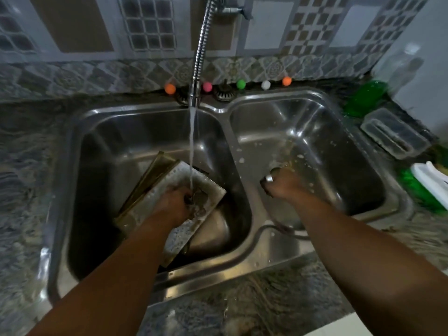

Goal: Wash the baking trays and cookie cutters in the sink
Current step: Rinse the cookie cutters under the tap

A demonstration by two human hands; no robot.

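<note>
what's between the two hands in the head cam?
In the head view, the steel divider between the two basins separates the left hand, on the soapy baking tray, from the right hand.

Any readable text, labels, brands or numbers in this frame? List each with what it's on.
None readable.
Clear bottle at the right wall: any label is too blurred to read.
Green bottle on the counter: no legible label.
Clear plastic box: no print visible.
Baking tray under the faucet: soap foam only, no markings.
Wall tiles: patterns, not text.
</note>
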